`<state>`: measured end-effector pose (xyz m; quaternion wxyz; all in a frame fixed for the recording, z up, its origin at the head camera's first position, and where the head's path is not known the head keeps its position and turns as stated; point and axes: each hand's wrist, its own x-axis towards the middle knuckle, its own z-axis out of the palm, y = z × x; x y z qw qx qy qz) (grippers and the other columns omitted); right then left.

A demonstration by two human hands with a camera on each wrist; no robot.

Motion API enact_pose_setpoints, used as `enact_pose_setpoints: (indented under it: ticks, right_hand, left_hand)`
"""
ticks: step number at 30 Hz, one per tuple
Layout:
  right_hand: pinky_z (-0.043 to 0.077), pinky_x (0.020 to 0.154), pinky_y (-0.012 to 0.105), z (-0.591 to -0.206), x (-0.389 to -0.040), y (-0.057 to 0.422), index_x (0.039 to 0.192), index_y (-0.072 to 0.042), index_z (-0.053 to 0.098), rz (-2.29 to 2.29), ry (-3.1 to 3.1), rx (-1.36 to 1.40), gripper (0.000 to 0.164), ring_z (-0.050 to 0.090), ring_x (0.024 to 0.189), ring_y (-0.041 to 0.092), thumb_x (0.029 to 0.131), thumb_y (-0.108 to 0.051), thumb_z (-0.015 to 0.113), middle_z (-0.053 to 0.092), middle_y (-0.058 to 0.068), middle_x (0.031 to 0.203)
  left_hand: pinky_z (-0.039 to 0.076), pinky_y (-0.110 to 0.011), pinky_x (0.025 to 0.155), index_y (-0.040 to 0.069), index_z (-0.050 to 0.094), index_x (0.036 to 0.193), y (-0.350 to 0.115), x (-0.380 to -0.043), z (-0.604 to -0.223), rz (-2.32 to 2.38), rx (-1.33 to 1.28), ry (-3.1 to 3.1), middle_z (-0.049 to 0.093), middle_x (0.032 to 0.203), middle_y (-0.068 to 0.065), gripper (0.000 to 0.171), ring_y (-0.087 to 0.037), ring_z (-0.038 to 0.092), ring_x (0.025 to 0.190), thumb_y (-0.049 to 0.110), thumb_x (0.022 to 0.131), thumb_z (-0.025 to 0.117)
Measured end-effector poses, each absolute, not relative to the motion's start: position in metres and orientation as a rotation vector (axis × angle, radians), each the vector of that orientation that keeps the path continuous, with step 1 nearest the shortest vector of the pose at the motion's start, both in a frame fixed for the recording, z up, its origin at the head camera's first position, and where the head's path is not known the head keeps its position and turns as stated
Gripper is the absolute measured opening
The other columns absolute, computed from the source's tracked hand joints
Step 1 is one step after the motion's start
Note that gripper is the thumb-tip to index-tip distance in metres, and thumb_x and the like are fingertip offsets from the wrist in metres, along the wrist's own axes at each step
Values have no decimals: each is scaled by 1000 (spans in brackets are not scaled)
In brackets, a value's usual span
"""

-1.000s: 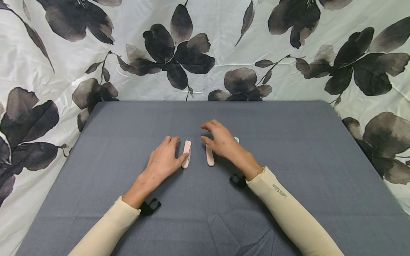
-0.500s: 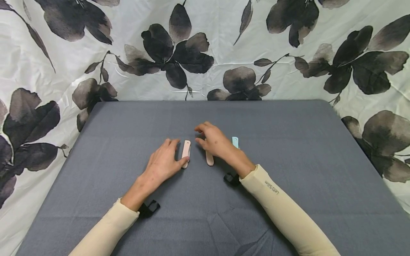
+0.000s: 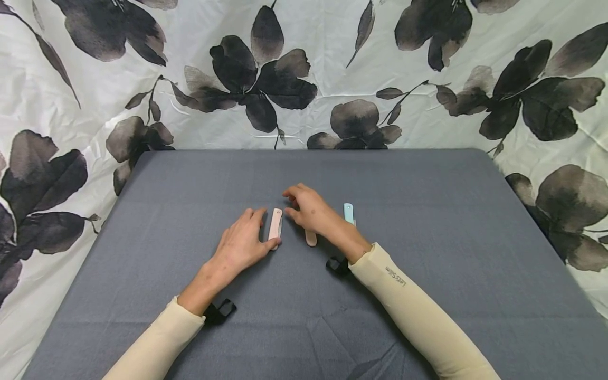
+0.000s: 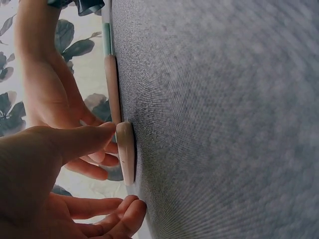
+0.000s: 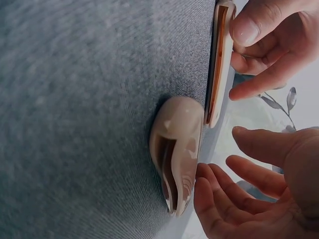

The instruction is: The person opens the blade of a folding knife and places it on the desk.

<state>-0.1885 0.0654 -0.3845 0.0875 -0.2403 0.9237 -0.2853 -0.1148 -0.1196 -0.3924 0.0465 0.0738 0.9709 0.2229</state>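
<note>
A pale pink folding knife [image 3: 275, 224] with a hole at its top end and a silvery edge lies on the grey cloth. My left hand [image 3: 239, 240] rests beside it, fingers relaxed; the thumb overlaps its lower end, and in the left wrist view the thumb tip is right at the pink knife's end [image 4: 126, 157]. My right hand [image 3: 311, 211] hovers over a second, beige-pink folding knife [image 3: 311, 238], hiding its upper part; its slotted handle [image 5: 174, 124] shows close in the right wrist view. The right fingers are loosely bent around nothing.
A light blue folding knife [image 3: 349, 212] lies right of the beige one, partly behind the right wrist. Grey cloth [image 3: 427, 211] covers the table, slightly creased at the front. A white sheet with dark flowers [image 3: 332, 63] hangs behind.
My right hand has moved left across the beige-pink knife toward the pink one, uncovering more of the blue knife. My left hand has stayed nearly still, its thumb slightly lower on the pink knife.
</note>
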Motion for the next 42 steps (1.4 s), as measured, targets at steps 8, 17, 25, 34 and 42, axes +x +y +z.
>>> enact_pose_setpoints:
  ticks: [8,17,25,34,42]
  right_hand:
    - [55,94,41,-386,-190,60,141,-3,60,-816,2736,-713,42,64,113,28,102,-16,69,64,15,130]
    - [54,98,40,-386,-192,54,140,-3,61,-762,2721,-724,41,62,113,27,102,-18,68,63,15,126]
    - [54,96,39,-389,-191,50,141,-4,61,-714,2713,-709,42,61,111,26,103,-21,66,61,14,128]
    - [54,95,40,-391,-188,50,138,-4,65,-707,2695,-760,37,61,111,27,104,-20,65,60,15,130]
    - [53,98,41,-390,-187,51,133,-6,68,-684,2699,-790,32,59,115,28,104,-20,65,59,15,132]
  left_hand:
    - [53,-41,70,4,51,150,-120,-112,-392,678,238,2946,62,114,-13,79,-23,60,86,40,88,84]
    - [55,-44,77,5,52,150,-121,-110,-390,669,255,2920,61,115,-10,84,-23,61,91,45,85,86]
    - [54,-41,73,6,53,150,-123,-107,-391,624,278,2912,59,115,-10,87,-21,59,87,45,80,89]
    - [54,-39,74,6,55,149,-122,-108,-390,594,262,2883,61,120,-10,81,-21,60,85,38,83,89]
    - [50,-35,68,8,58,147,-123,-109,-391,614,242,2864,60,117,-9,74,-18,55,79,36,85,87]
